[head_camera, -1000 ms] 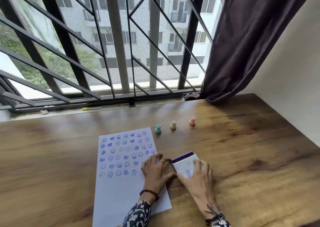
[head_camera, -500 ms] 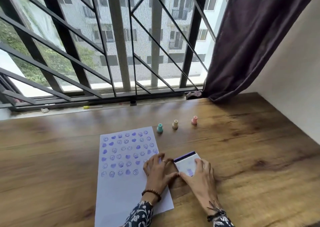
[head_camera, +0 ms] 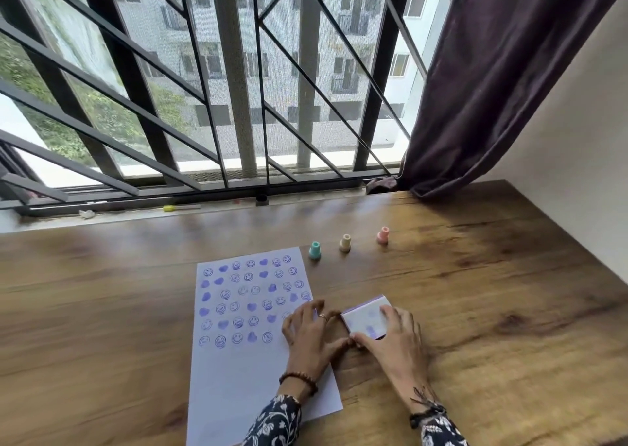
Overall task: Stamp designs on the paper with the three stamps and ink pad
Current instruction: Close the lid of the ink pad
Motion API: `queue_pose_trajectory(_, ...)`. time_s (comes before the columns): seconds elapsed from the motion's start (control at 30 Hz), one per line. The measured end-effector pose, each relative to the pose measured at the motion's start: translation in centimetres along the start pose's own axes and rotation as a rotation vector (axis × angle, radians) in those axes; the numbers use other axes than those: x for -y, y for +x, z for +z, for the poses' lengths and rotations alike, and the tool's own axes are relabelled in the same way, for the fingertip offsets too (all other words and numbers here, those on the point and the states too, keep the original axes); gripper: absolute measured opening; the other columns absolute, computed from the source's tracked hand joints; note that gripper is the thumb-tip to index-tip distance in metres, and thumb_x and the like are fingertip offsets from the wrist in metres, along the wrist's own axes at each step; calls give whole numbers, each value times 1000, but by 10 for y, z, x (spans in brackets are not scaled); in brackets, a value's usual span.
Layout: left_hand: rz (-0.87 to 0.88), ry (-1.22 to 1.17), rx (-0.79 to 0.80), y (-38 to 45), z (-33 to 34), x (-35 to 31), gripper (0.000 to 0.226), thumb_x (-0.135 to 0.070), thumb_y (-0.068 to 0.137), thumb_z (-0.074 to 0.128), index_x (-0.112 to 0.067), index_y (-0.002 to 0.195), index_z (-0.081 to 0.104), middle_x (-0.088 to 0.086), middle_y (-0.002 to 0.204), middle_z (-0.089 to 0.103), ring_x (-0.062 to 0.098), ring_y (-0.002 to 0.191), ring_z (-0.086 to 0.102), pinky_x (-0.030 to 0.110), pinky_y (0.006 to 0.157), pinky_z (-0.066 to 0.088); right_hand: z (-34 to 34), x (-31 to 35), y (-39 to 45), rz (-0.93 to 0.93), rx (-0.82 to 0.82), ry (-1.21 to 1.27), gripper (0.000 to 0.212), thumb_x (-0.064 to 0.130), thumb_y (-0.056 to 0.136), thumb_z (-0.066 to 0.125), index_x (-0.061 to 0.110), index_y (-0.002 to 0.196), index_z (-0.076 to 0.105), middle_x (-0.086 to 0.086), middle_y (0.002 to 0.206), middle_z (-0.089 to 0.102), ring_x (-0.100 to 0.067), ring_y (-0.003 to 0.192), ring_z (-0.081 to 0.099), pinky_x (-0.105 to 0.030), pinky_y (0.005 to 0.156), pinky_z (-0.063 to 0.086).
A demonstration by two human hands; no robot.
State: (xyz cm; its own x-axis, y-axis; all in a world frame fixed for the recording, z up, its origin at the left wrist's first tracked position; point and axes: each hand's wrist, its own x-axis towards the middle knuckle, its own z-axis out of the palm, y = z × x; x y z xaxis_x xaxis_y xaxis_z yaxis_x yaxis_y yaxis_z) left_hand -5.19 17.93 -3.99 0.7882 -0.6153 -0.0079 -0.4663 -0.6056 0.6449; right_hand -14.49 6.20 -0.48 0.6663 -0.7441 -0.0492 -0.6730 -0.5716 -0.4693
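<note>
Purple prints [head_camera: 249,296] over paper's [head_camera: 238,377] far half; stamps [head_camera: 345,242] stood beyond, clear of them. Pad [head_camera: 363,316] pinned under flat right hand [head_camera: 397,340], flat left hand [head_camera: 311,333] bracing, likely closing it.

I logged white paper [head_camera: 238,377] with purple smileys and hearts; teal stamp [head_camera: 315,250], cream stamp [head_camera: 345,243], pink stamp [head_camera: 383,235]; my sleeve [head_camera: 277,422] was navy floral.
</note>
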Motion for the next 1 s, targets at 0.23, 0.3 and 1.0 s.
queue_pose_trajectory(0.23, -7, -45, 28, 1, 1, 2, 36, -51, 68, 66, -35, 100, 57, -10, 132, 38, 12, 133, 22, 37, 108, 3, -9, -28, 2, 108, -19, 410, 36, 6, 80, 66, 10, 115, 62, -16, 110, 56, -33, 106, 55, -46, 97, 45)
queue_pose_trajectory(0.3, 2, -16, 49, 0, 4, 2, 34, -51, 70, 64, -36, 100, 57, -10, 134, 36, 13, 135, 16, 42, 110, -1, -9, -33, 2, 113, -36, 420, 31, 4, 79, 67, 9, 110, 65, -13, 101, 58, -32, 98, 58, -43, 91, 48)
queue_pose_trajectory(1.0, 111, 209, 217, 124, 57, -110, 35, -31, 85, 48, -15, 117, 50, 10, 120, 53, 27, 114, 46, 42, 97, 28, -39, -86, 132, 286, -197, 585, 30, -3, 75, 67, 2, 105, 67, -24, 104, 62, -25, 84, 57, -34, 80, 43)
